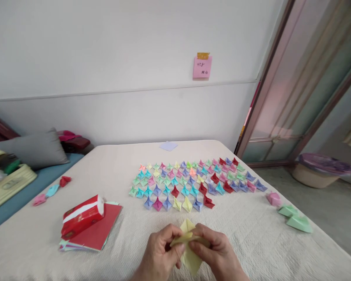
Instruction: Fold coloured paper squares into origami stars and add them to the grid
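Observation:
A piece of pale yellow origami paper [193, 260], partly folded, is held between both hands near the front of the table. My left hand [163, 249] pinches its left side, thumb and fingers closed on the paper. On the opposite side, my right hand [215, 249] grips it in the same way, the two thumbs close together at the centre fold. One pointed corner sticks up above the fingers and another hangs below. Just beyond the hands lie several rows of small folded paper pieces [187, 204] in many colours.
On the left, a red tissue pack [83, 216] rests on a stack of coloured paper [98, 236]. Folded paper pieces lie at the left edge [52, 190] and right edge [298, 223]. A lilac sheet [168, 146] lies at the back, near the wall. A bin [318, 171] stands beyond the table.

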Available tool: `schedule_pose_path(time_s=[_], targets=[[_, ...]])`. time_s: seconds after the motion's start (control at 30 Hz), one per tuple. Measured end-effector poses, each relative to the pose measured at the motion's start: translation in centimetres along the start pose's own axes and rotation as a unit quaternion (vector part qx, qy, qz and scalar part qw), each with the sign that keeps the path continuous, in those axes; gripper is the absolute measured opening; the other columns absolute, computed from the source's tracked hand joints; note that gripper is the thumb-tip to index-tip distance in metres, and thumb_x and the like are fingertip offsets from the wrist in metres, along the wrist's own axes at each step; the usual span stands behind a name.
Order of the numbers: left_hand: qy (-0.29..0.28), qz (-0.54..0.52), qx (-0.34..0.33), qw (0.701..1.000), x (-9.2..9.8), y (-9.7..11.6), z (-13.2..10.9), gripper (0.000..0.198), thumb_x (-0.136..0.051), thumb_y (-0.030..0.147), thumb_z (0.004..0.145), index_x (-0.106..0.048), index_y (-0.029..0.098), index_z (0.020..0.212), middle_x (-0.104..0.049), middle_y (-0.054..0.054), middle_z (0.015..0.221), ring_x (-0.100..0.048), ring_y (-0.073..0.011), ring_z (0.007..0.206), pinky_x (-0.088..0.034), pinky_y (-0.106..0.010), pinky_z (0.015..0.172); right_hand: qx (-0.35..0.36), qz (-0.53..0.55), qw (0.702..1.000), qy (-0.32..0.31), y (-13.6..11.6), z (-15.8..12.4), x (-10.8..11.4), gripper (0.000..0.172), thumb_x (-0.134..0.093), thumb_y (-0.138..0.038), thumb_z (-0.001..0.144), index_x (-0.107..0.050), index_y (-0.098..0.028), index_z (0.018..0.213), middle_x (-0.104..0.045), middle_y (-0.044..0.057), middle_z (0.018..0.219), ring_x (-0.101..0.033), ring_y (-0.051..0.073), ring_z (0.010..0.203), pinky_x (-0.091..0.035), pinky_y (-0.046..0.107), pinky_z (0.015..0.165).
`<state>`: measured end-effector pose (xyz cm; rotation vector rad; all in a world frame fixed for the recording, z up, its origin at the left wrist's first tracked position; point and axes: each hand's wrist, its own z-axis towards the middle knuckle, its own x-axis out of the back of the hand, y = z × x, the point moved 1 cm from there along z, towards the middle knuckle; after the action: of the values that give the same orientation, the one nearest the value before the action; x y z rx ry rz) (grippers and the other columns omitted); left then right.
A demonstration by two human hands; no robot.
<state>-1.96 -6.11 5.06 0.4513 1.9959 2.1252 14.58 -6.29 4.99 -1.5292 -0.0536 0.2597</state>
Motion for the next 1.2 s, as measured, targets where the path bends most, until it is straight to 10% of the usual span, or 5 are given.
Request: schedule_pose_path(time_s=[0.3,1.2], targets=[[0.037,-0.12,0.06,0.99,0.1,-0.3,0.1,0.018,-0.066,0.029,0.078,-0.075,0.015,0.084,-0.063,-0.001,0.057,-0.054,-0.0097,0.046,-0.04,-0.019,0.047,-0.096,0.091,0.991,0.015,1.0,0.2,0.2,0.015,-0.072,-0.027,0.069,-0.075,-0.015,0.077,-0.054,-0.003,0.049,-0.043,0.009,0.045,-0.033,0.021,0.044],[0.012,-0.087,-0.008,0.996,1.5,1.2,-0.6,0.021,-0.054,0.012,0.08,-0.073,0.016,0.073,-0.055,0.001,0.068,-0.056,-0.0109,0.059,-0.042,-0.023,0.06,-0.021,0.072,0.996,-0.051,-0.3,0.2,1.5,0.025,-0.056,-0.006,0.069,-0.078,-0.018,0.07,-0.054,-0.001,0.063,-0.051,0.011,0.058,-0.037,0.025,0.057]])
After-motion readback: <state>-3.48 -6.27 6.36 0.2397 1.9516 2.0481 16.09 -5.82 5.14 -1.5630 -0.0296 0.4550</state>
